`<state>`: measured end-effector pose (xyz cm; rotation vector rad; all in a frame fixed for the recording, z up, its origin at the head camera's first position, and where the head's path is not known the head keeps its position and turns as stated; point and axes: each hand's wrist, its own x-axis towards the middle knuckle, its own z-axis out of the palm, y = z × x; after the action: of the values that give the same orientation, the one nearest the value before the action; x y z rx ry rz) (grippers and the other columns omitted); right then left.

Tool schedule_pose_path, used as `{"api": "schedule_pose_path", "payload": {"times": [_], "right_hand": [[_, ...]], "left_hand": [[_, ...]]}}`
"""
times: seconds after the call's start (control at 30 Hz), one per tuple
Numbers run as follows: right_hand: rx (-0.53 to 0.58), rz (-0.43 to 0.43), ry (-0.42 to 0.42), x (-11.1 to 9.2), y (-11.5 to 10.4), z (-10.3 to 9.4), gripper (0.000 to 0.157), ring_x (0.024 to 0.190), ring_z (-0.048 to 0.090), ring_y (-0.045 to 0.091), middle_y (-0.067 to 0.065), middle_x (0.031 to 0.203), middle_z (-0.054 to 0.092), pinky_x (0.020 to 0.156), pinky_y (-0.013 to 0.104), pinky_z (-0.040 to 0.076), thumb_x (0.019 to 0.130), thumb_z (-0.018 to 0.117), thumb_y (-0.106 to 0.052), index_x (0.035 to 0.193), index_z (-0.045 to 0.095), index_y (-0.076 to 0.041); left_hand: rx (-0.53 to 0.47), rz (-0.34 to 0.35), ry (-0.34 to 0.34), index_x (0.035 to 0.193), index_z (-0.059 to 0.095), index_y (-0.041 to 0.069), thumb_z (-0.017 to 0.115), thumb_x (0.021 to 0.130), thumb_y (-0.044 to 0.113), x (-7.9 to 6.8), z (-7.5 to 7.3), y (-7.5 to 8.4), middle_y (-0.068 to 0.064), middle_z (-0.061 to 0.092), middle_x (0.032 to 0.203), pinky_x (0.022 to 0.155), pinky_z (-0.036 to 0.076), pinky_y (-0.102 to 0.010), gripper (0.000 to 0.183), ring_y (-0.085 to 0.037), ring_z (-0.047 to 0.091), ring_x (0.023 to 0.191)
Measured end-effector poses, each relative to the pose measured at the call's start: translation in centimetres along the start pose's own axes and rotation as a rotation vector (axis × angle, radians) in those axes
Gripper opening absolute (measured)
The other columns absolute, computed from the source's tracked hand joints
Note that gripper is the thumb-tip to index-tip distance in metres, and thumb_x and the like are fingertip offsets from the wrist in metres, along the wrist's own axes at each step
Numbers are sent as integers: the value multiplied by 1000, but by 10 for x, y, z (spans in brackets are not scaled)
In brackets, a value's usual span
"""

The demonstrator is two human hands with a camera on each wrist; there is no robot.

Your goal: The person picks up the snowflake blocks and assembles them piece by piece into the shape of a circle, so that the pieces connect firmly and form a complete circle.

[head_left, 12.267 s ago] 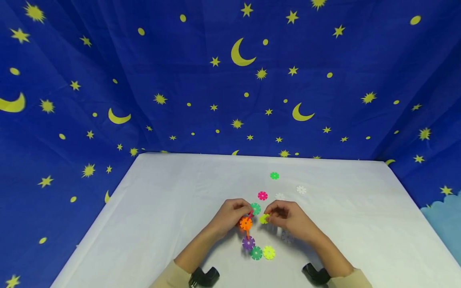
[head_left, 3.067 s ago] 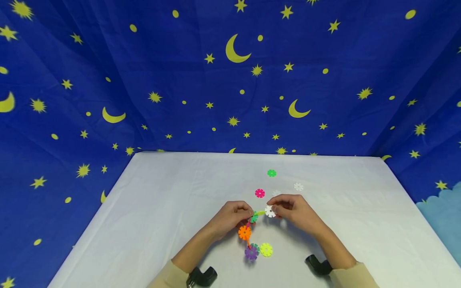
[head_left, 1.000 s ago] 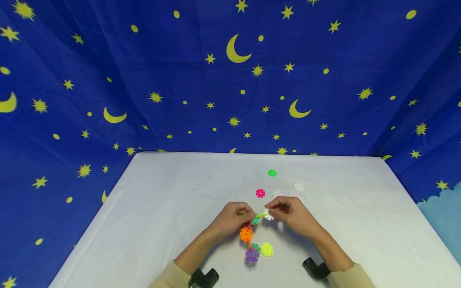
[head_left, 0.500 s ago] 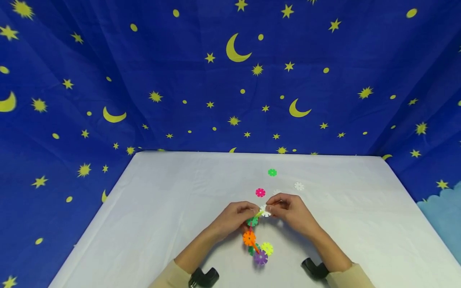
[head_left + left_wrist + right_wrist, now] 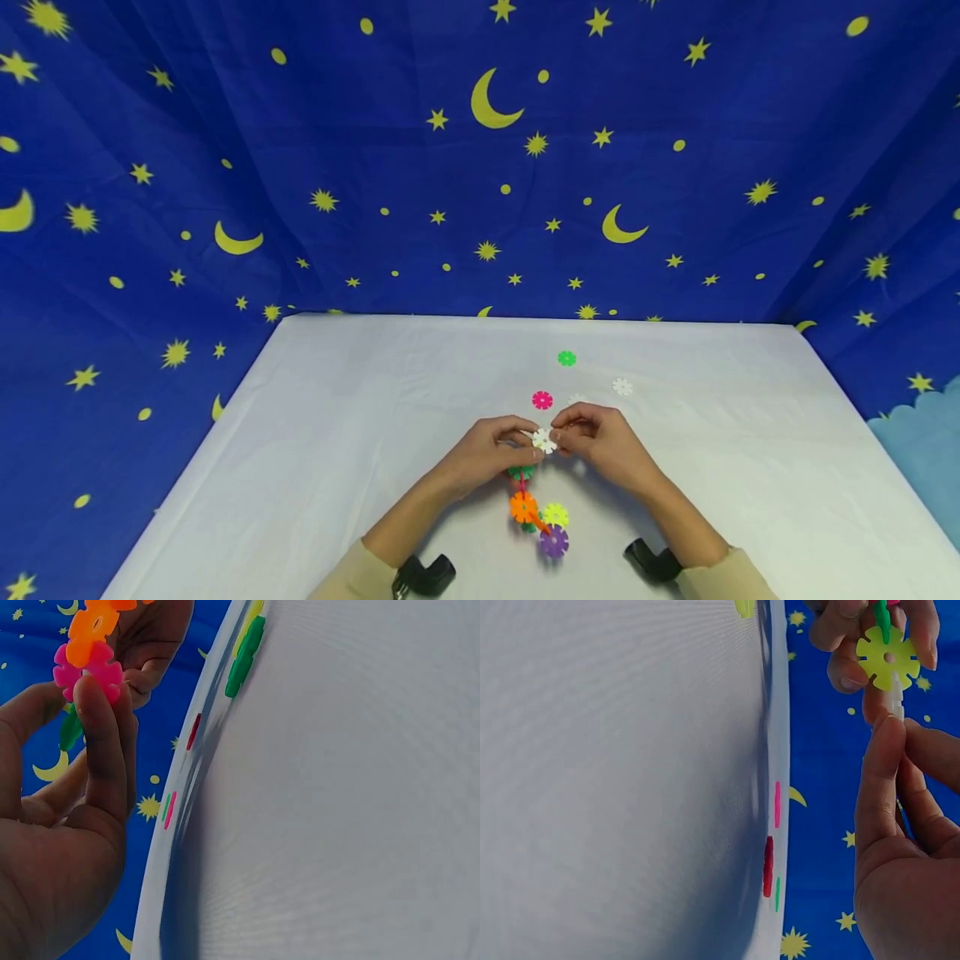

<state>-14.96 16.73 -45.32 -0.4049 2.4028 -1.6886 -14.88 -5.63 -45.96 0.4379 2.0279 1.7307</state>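
In the head view, both hands meet above the table around a chain of notched plastic snowflake discs. My left hand [image 5: 483, 454] pinches the chain near its upper end; the left wrist view puts its thumb on a pink disc [image 5: 110, 669]. Below hang a green disc [image 5: 521, 472], orange discs [image 5: 523, 507] and a purple disc [image 5: 554, 542]. My right hand [image 5: 611, 446] pinches a white disc [image 5: 545, 441] between thumb and fingers. From the right wrist, this white disc appears edge-on at a slot of a yellow disc [image 5: 877, 666]; how deep it sits is unclear.
On the white-covered table [image 5: 360, 400] lie a loose yellow disc [image 5: 556, 515] and a dark green one [image 5: 528, 527], partly behind the chain. Farther back are a pink disc [image 5: 542, 400], a bright green disc [image 5: 567, 358] and a white one [image 5: 622, 387]. Starry blue cloth [image 5: 405, 167] surrounds the table.
A white disc has joined the yellow disc at the chain's upper end. Over the last second it shifted left, while the hanging discs swung right and nearer. Left fingers now reach the white disc's edge.
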Motion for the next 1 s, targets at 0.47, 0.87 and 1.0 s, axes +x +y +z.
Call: {"api": "schedule_pose_path", "payload": {"times": [0.47,0.87,1.0], "right_hand": [[-100,-30,-184,-1,7,-9,14,76,64,23,5,88,68,68,32,54,91,67,-13,103,67,-6],[-243,-140,-536,-5,12,-13,24,76,58,12,-4,89,65,67,26,51,84,75,-23,107,70,-19],[-284,-185,-589,-8,10,-14,29,78,57,13,-5,94,63,67,24,49,81,78,-30,108,69,-24]], "left_hand": [[-88,8,18,126,63,14,75,84,26,0,-11,4,-10,68,95,59,56,-39,46,-18,60,61],[-103,28,21,124,65,14,75,84,25,0,-13,4,-11,68,93,57,56,-33,42,-16,60,61],[-118,25,27,121,67,16,76,84,24,1,-11,1,-14,68,92,55,55,-32,39,-16,59,59]]}}
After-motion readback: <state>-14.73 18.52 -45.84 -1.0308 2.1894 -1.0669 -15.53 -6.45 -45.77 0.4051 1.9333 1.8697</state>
